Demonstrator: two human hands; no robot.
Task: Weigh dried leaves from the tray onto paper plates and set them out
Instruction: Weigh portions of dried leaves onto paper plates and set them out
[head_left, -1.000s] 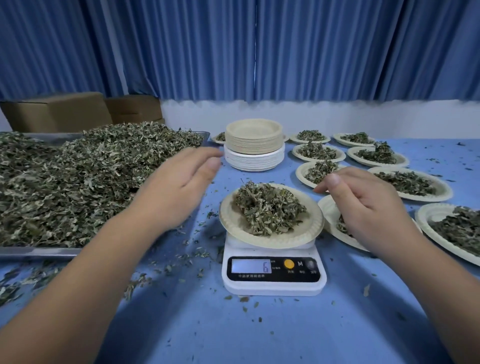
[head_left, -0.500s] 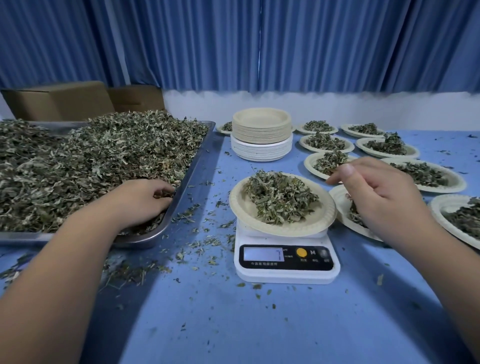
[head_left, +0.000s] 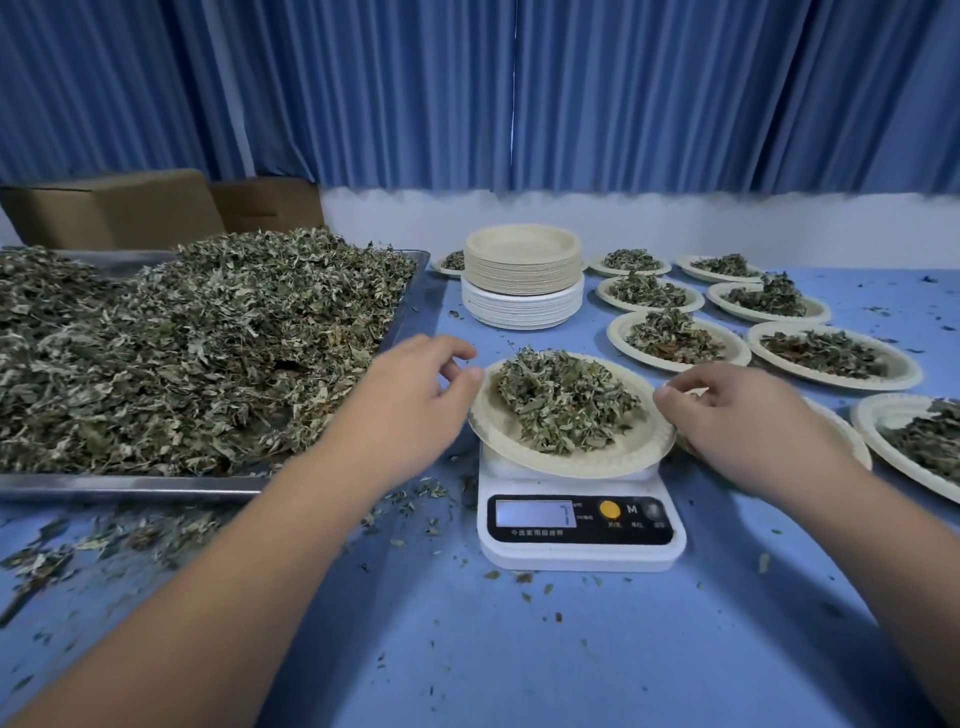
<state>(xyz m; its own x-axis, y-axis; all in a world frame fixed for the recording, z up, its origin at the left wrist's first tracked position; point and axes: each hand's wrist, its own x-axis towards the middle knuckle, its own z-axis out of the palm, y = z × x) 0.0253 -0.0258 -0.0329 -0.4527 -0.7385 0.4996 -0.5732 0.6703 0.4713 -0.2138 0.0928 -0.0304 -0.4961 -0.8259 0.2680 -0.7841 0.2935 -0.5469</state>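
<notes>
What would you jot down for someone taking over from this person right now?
Left hand: fingers loosely spread, thumb at the left rim of the loaded plate on the scale.
Right hand: curled fingers at the plate's right rim; grip unclear.
Scale display reads 7.
Tray on the left, heaped with leaves; stack of empty plates behind the scale.
Done: several filled plates set out on the right.
Left: probably set this plate out, then weigh more.
</notes>
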